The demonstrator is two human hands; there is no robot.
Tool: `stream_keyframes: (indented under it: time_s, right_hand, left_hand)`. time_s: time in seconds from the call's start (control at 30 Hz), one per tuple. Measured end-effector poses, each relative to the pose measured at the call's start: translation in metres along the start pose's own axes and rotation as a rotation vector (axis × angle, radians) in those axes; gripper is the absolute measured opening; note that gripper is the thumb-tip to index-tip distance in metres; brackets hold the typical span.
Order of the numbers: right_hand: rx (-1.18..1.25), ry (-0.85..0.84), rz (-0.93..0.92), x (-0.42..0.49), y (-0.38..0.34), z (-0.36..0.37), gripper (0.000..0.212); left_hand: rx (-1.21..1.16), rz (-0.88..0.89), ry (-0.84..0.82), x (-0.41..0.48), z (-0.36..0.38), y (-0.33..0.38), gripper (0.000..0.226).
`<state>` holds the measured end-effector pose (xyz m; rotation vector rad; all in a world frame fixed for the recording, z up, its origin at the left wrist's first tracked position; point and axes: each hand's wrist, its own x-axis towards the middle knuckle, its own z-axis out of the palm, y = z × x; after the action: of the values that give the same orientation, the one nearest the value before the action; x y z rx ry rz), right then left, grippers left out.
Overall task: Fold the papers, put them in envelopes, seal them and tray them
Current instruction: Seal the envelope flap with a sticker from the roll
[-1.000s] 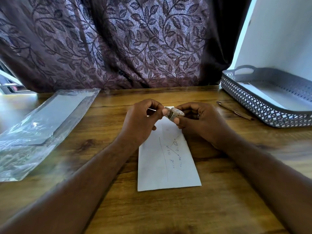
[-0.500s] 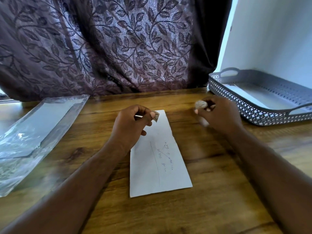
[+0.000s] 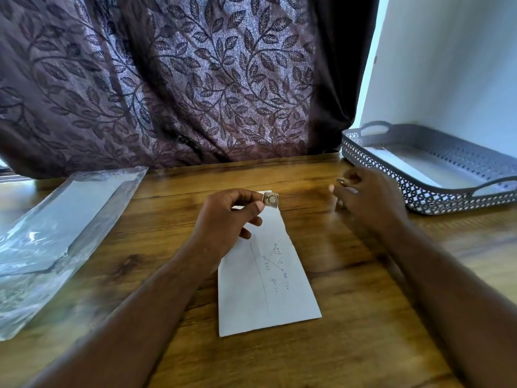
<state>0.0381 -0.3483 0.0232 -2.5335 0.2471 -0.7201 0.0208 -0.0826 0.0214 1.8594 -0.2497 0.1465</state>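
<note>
The white envelope [image 3: 265, 278] lies flat on the wood counter [image 3: 363, 317], right in front of the person. Its long side runs away from them, and it has some pen marks on it. One arm reaches in on each side of it. The left hand [image 3: 226, 219] is over the far end of the envelope. Its thumb and first finger pinch a small square piece [image 3: 270, 198] at the envelope's far tip, and its other fingers are curled in. The right hand [image 3: 369, 200] is to the right of the envelope's far end, low over the counter. It is blurry, so it is not clear if its fingers hold anything. A clear plastic bag [image 3: 56, 233] lies well to the left of the envelope. A gray tray [image 3: 419, 197] with holes in its sides sits far to the right of the envelope, just past the right hand. Something flat and white lies inside it. Behind the envelope, past the counter's far edge, hangs a purple curtain [image 3: 167, 79] with leaves on it.
</note>
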Motion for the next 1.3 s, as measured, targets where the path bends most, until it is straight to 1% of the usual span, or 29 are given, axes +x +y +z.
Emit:
stream_keyframes:
  time_s: [0.03, 0.1, 0.17, 0.23, 0.3, 0.43, 0.57, 0.63, 0.77, 0.87, 0.93, 1.0, 1.07, 1.2, 1.3]
  right_hand:
    - [0.142, -0.016, -0.029, -0.005, -0.01, -0.001, 0.035]
    - [0.368, -0.134, -0.076, -0.02, -0.03, 0.002, 0.02]
    - [0.482, -0.242, -0.134, -0.031, -0.045, 0.009, 0.021]
    - [0.538, -0.3, -0.195, -0.037, -0.053, 0.015, 0.021]
    - [0.527, -0.291, -0.24, -0.038, -0.056, 0.018, 0.018]
    - [0.498, -0.286, -0.284, -0.039, -0.056, 0.023, 0.005]
    - [0.474, -0.277, -0.27, -0.036, -0.054, 0.028, 0.007]
    - [0.442, -0.294, -0.303, -0.035, -0.053, 0.032, 0.005]
    - [0.381, -0.443, -0.392, -0.034, -0.062, 0.036, 0.012]
    - [0.262, -0.5, -0.437, -0.033, -0.068, 0.036, 0.007]
    - [0.175, -0.526, -0.451, -0.034, -0.069, 0.037, 0.006]
    - [0.159, -0.542, -0.453, -0.037, -0.069, 0.033, 0.006]
    - [0.166, -0.559, -0.461, -0.04, -0.07, 0.028, 0.007]
    - [0.202, -0.607, -0.458, -0.05, -0.069, 0.018, 0.006]
    - [0.305, -0.634, -0.419, -0.051, -0.066, 0.011, 0.009]
  left_hand:
    - [-0.005, -0.008, -0.004, 0.0, 0.0, 0.0, 0.007]
    - [-0.016, -0.023, -0.011, -0.001, 0.0, 0.0, 0.007]
    - [-0.038, -0.033, -0.018, -0.001, 0.0, 0.001, 0.008]
    - [-0.051, -0.026, -0.025, -0.002, 0.001, 0.003, 0.009]
    - [-0.054, -0.015, -0.035, -0.003, 0.001, 0.004, 0.01]
    - [-0.088, -0.034, -0.056, -0.004, 0.001, 0.004, 0.011]
    - [-0.076, -0.027, -0.068, -0.004, 0.001, 0.002, 0.013]
    - [-0.002, -0.001, -0.032, -0.001, -0.001, 0.0, 0.012]
    - [0.228, 0.071, 0.091, 0.002, -0.008, -0.005, 0.011]
    - [0.437, 0.171, 0.161, 0.004, -0.016, -0.007, 0.015]
    - [0.469, 0.161, 0.166, 0.007, -0.021, -0.008, 0.016]
    - [0.494, 0.135, 0.168, 0.011, -0.025, -0.011, 0.016]
    - [0.546, 0.122, 0.135, 0.013, -0.028, -0.013, 0.019]
    - [0.685, 0.121, 0.01, 0.014, -0.028, -0.019, 0.037]
    - [0.717, 0.122, -0.104, 0.015, -0.028, -0.024, 0.046]
